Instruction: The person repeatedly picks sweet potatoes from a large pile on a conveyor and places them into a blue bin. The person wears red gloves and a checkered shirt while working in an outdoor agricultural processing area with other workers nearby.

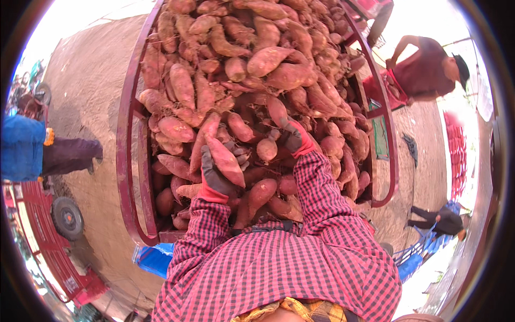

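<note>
Reddish sweet potatoes (230, 40) with thin roots and soil on them fill a dark red metal-railed cart bed in front of me. My left hand (219, 180), in a black and red glove, is closed round a long sweet potato (224, 161), its thumb on the near side and fingertips showing beyond. Further right, my right hand (295, 138), gloved alike, has its fingers bent at the lower end of another sweet potato (276, 109). A small rounded sweet potato (266, 149) lies between my hands. The right palm is hidden.
Dark red rails (126, 129) bound the load on both sides. A person in blue (21, 147) stands at the left, near a red trailer (53, 252) with a black wheel. At the right, a person with a cap (426, 67) bends beside the cart, and another person (445, 221) is farther off.
</note>
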The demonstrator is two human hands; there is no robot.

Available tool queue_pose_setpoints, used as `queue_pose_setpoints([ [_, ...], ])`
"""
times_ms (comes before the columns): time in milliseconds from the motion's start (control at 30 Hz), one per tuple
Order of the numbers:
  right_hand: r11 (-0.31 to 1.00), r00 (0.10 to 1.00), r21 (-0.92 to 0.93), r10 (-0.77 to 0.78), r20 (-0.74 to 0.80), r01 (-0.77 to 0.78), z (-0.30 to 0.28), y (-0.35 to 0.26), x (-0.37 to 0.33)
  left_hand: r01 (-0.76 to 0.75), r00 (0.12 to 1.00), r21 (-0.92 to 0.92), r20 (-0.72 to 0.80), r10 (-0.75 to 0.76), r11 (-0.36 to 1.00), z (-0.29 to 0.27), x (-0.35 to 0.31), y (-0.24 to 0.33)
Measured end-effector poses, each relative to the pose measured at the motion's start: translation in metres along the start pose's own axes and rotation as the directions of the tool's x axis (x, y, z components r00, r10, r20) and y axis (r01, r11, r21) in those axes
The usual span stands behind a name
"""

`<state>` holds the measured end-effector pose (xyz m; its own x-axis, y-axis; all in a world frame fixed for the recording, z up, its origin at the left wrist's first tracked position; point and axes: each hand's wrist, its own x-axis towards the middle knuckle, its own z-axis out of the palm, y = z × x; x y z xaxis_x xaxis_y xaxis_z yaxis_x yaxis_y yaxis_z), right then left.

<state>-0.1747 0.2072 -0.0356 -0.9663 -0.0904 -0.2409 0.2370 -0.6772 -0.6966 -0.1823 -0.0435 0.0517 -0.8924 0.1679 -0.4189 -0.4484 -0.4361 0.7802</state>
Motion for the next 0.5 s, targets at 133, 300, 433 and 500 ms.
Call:
queue_pose_setpoints([
  [133, 0.997, 0.984, -0.064, 0.027, -0.175, -0.039, -0.002, -0.018, -0.048, -0.248, 0.953, 0.020, 0.185, 0.240, 0.969, 0.002, -0.010, -0.004],
  [300, 0.975, 0.911, -0.187, -0.183, -0.370, 0.120, 0.019, -0.008, -0.137, 0.116, 0.905, -0.206, 0.425, -0.018, 0.972, -0.034, 0.005, -0.037],
  [433, 0.128, 0.699, -0.992, -0.710, -0.087, 0.007, 0.031, -0.001, -0.105, 0.450, 0.733, -0.129, 0.619, -0.283, 0.883, -0.066, 0.030, -0.078],
  [500, -0.142, 0.760, -0.968, -0.646, -0.068, -0.207, 0.036, 0.001, -0.053, 0.422, 0.861, -0.086, 0.350, -0.369, 0.903, -0.069, 0.035, -0.097],
])
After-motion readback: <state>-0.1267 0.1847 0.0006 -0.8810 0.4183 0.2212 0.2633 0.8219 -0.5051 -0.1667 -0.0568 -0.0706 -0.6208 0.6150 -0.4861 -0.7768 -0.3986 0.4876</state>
